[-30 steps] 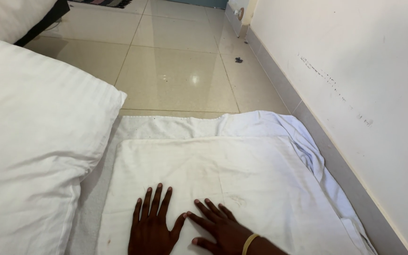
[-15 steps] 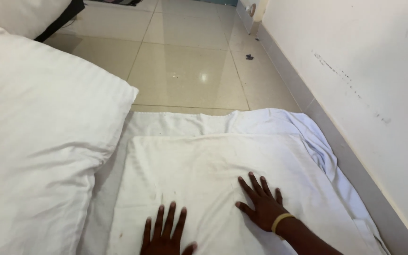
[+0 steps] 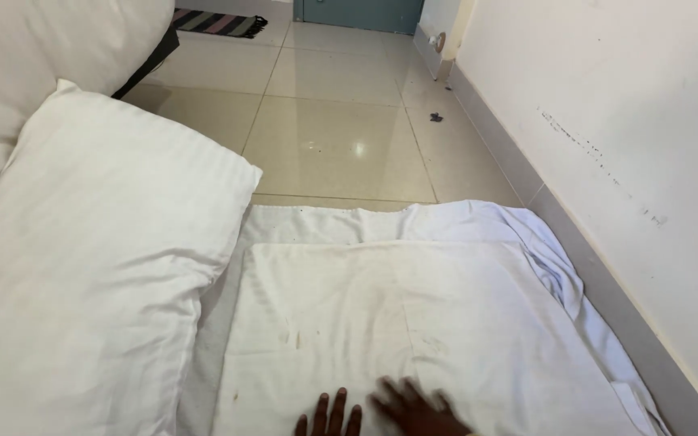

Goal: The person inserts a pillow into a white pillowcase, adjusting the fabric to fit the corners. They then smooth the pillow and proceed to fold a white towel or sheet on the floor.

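Both hands, left hand (image 3: 331, 413) and blurred right hand (image 3: 415, 408), flat with fingers spread on the folded white sheet (image 3: 414, 323); uneven pressure may re-wrinkle it or drag the fold askew.

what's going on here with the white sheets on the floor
A person is pressing both bare hands flat on a white folded cloth spread over a white sheet on the tiled floor. The left hand and right hand sit side by side at the cloth's near edge, fingers spread; the right one is blurred. A white pillow lies to the left, and a wall runs along the right.
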